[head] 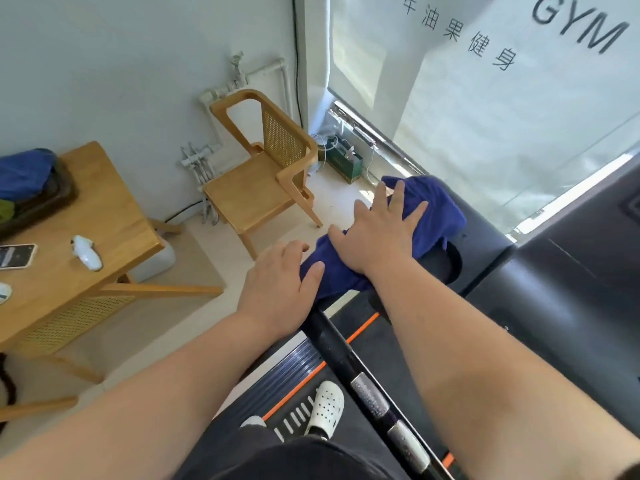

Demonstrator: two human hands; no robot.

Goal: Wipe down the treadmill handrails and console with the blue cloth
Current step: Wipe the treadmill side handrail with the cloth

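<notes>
Gym corner, blue cloth [433, 206] on treadmill handrail [341, 355] under flat open right hand [379, 233], left hand [277, 289] open, touching its edge

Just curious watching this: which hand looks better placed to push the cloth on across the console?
Probably the right hand: it lies flat on the blue cloth; the left hand only touches its near edge.

head cam | looks down-forward | close over handrail [349, 358]
</notes>
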